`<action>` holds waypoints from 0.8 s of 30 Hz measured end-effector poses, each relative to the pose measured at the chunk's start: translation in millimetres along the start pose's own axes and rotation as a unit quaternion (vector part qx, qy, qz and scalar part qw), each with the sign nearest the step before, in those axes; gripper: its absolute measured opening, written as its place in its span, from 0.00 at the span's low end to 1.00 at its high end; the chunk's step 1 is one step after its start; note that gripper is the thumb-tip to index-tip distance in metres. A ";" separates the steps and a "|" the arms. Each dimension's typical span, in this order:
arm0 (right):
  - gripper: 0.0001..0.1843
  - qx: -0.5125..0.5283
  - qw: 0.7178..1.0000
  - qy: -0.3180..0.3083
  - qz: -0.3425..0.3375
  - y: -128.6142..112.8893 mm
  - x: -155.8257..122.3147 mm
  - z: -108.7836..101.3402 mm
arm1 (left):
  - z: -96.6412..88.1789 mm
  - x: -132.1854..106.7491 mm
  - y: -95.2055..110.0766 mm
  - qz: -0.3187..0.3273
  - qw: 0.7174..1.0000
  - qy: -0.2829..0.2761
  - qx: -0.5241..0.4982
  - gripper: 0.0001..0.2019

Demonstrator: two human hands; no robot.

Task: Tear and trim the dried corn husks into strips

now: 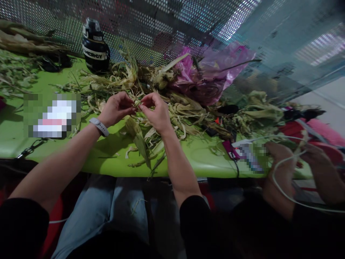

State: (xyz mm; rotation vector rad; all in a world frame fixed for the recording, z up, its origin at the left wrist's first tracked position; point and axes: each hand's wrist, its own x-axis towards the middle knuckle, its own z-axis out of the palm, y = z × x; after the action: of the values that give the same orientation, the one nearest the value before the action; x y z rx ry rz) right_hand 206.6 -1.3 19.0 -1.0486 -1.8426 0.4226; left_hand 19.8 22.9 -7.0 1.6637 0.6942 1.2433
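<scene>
My left hand [120, 106] and my right hand [156, 109] meet above a green table, fingertips pinched together. Between them is a small piece of pale green plant [137, 102], perhaps a strip of corn husk; its exact kind is too small to tell. A pale wristband [99, 127] circles my left wrist. Below my hands a broad dry corn husk [137, 138] lies slanting towards the table's front edge. Heaped husks and stalks [121, 81] lie just behind my fingers, and more loose husk strips [185, 118] spread to the right.
A dark bottle [95, 52] stands at the back left, before a perforated metal screen [151, 25]. A pink plastic bag [212, 77] sits at the back. A blurred-out phone [55, 117] lies left. On the right are a co-worker's hands [283, 154] and a white cable [275, 172].
</scene>
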 end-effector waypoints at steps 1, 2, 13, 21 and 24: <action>0.13 0.002 1.000 0.001 0.002 0.5 0.3 -1.0 | -0.1 -0.3 0.8 -0.001 1.000 -0.007 0.001 0.18; 0.14 0.006 1.000 0.003 0.006 1.4 0.7 -1.6 | -0.1 -0.6 1.9 0.000 1.000 -0.013 0.005 0.18; 0.18 0.125 0.986 -0.034 0.105 17.5 6.4 4.3 | -2.5 -0.1 -4.4 0.073 0.987 0.006 0.140 0.14; 0.14 0.137 0.981 -0.074 0.119 21.8 7.3 5.3 | -1.6 -4.0 4.3 0.081 0.967 -0.024 0.241 0.09; 0.11 0.120 0.986 -0.049 0.107 19.8 7.5 5.8 | 0.8 -2.5 3.9 0.039 0.980 -0.016 0.193 0.13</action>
State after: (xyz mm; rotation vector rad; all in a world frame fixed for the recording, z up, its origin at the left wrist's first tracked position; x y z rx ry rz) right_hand 209.8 16.9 7.2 -1.0754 -1.7186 0.8171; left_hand 19.4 18.9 -4.6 2.0401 0.9004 1.1856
